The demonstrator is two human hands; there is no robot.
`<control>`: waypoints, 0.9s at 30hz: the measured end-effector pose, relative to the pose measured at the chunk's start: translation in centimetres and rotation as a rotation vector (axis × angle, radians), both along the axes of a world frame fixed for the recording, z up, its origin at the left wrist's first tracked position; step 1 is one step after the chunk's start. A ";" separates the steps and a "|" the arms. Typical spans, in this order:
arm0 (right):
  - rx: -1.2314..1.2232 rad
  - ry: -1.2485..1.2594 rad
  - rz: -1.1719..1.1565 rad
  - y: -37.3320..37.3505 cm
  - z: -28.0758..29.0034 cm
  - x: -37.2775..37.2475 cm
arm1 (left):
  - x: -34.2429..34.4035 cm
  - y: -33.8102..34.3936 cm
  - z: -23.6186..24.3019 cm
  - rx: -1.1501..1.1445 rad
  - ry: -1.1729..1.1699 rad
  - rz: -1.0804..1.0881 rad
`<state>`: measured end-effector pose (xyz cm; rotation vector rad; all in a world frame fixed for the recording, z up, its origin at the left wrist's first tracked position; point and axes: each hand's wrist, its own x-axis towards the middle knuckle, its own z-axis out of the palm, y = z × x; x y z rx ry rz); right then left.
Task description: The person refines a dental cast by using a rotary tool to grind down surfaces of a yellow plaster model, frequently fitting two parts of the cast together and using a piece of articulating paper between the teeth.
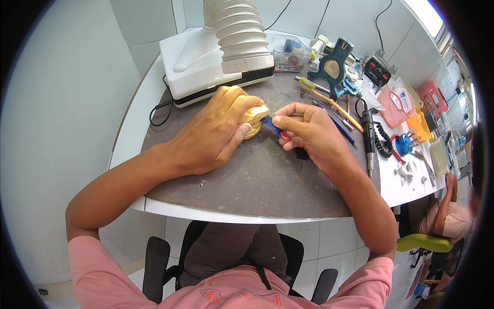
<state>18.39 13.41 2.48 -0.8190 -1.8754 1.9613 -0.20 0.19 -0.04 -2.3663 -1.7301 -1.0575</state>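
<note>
Bench work seen from the head, with clock directions taken from the cast (258, 112). The cast, pale yellow and in two tiers, sits near the middle of the view, over the grey mat (231, 180); whether its base touches the mat cannot be told. At 9 o'clock, the left hand (210, 127) is wrapped round it, fingers curled over the upper tier and thumb against its near side. At 3 o'clock, the right hand (315, 133) is narrowed to a pinch, thumb and forefinger gripping a strip (271, 126), blue with a red part near the fingertips. The strip's far end points to 10 o'clock and meets the cast's right edge; whether it passes between the tiers is hidden. Judged by its look, the cast is rigid, fairly light and brittle, likely to chip at thin edges; its broad outer sides offer the safest hold. The strip appears thin and limp, probably easily creased, and is best taken near one end, close to the part being guided. Surrounding items: extractor (198, 62) at 11 o'clock, teal stand (335, 64) at 2, a yellow-handled tool (331, 101) between 2 and 3, and handpiece (368, 131) at 3, beyond the right hand.
</note>
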 end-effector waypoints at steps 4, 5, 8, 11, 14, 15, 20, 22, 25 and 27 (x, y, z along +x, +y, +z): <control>-0.014 -0.004 0.016 -0.1 0.1 -0.1 | 0.0 0.0 0.0 -0.007 0.003 0.000; -0.020 -0.015 0.022 -0.2 0.2 -0.1 | 0.0 0.0 0.0 -0.007 0.002 -0.001; -0.011 -0.018 0.037 -0.2 0.1 -0.1 | -0.1 0.0 0.0 -0.006 0.014 0.002; -0.014 -0.026 0.059 -0.1 0.0 -0.2 | -0.1 -0.1 0.0 -0.010 0.009 0.006; -0.033 -0.014 0.065 -0.2 0.1 -0.2 | -0.1 -0.1 0.0 -0.009 0.007 -0.003; -0.032 -0.013 0.065 -0.2 0.0 -0.2 | 0.0 -0.1 0.1 -0.012 0.001 -0.006; -0.029 -0.031 0.057 -0.2 0.0 -0.4 | -0.1 -0.1 0.6 -0.052 0.018 -0.020; -0.023 -0.048 0.051 -0.3 0.1 -0.4 | -0.2 -0.1 0.8 -0.067 0.051 -0.022; -0.015 -0.065 0.049 -0.7 0.5 -0.5 | -0.5 -0.2 1.1 -0.060 0.088 -0.044; -0.014 -0.070 0.042 -0.8 0.4 -0.5 | -0.6 -0.1 1.3 -0.058 0.107 -0.049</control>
